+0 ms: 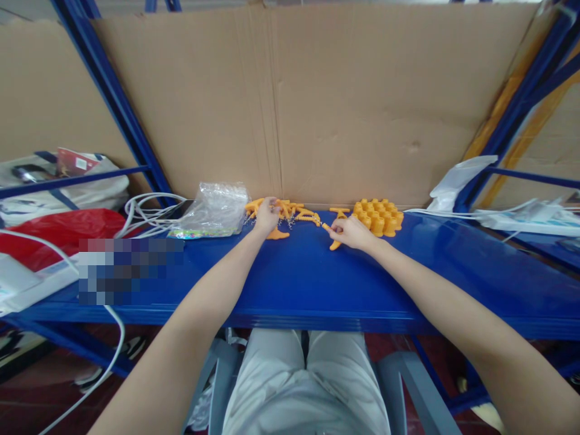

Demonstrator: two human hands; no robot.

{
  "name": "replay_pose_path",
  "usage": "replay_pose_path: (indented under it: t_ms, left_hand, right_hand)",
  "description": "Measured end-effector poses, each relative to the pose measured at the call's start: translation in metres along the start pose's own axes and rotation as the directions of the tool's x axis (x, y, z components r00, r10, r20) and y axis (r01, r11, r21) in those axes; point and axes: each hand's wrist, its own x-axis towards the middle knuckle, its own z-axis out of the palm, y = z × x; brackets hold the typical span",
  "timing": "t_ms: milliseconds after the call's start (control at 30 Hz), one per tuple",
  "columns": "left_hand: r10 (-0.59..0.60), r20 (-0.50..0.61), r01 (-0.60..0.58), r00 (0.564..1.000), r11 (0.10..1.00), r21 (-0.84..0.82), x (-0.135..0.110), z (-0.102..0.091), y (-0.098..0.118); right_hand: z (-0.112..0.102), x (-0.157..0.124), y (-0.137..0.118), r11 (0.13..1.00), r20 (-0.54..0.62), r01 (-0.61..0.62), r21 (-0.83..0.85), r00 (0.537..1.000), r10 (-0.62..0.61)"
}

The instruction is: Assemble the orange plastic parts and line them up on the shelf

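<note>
My left hand (269, 212) is over a pile of small orange plastic parts (286, 209) near the back of the blue table. Its fingers are curled down among the parts, and what they hold, if anything, is hidden. Small silvery bits lie scattered about the pile. A flat orange piece (277, 234) rests just in front of this hand. To the right, my right hand (351, 232) is closed on an orange plastic piece (335, 245) that sticks out below the fingers. Between the hands lies an open-framed orange part (308, 217).
A block of orange honeycomb-like cups (378, 217) stands right of my right hand. At the left are a clear plastic bag (215, 208), white cables (145, 211) and a red bag (67, 235). Cardboard (339, 103) walls the back; blue posts (113, 96) rise at the sides.
</note>
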Motion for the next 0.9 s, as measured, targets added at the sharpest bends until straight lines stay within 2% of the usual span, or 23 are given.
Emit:
replay_pose_path:
  t_ms: [133,200,267,367,433,467,567,667,767,900]
  left_hand:
    - [-0.022,-0.023,0.022,0.999,1.000,0.011,0.003,0.000,-0.008]
    - [-0.022,-0.009,0.023,1.000,0.997,0.071,0.001,-0.001,-0.007]
    - [0.030,0.001,-0.029,1.000,0.983,0.182,-0.003,-0.002,-0.001]
    - [0.168,0.051,-0.175,0.984,0.894,0.412,-0.012,-0.007,0.015]
    - [0.198,0.135,-0.239,0.971,0.799,0.552,-0.020,-0.010,0.030]
    - [0.172,0.190,-0.253,0.967,0.752,0.609,-0.023,-0.010,0.037]
    - [-0.006,0.349,-0.269,0.937,0.628,0.731,-0.034,-0.010,0.056]
    - [-0.128,0.410,-0.283,0.903,0.542,0.791,-0.039,-0.008,0.067]
    - [-0.110,0.404,-0.293,0.908,0.522,0.801,-0.040,-0.008,0.069]
    - [-0.037,0.395,-0.309,0.918,0.559,0.769,-0.038,-0.009,0.062]
  right_hand:
    - [0.001,-0.001,0.000,0.999,-0.002,-0.015,0.039,1.000,0.015]
    - [0.003,0.000,0.001,0.996,-0.007,-0.033,0.080,0.999,0.034]
    - [0.006,0.002,0.003,0.990,-0.022,-0.055,0.130,0.998,0.058]
    - [0.009,0.005,0.005,0.974,-0.053,-0.053,0.222,0.996,0.066]
    - [0.010,0.005,0.007,0.956,-0.078,-0.047,0.288,0.994,0.072]
    - [0.011,0.006,0.008,0.945,-0.088,-0.047,0.324,0.993,0.080]
    - [0.011,0.006,0.011,0.897,-0.102,-0.063,0.437,0.988,0.119]
    - [0.011,0.007,0.014,0.848,-0.103,-0.081,0.524,0.982,0.158]
    - [0.009,0.008,0.013,0.805,-0.101,-0.107,0.583,0.974,0.202]
    - [0.006,0.007,0.007,0.728,-0.053,-0.165,0.666,0.962,0.266]
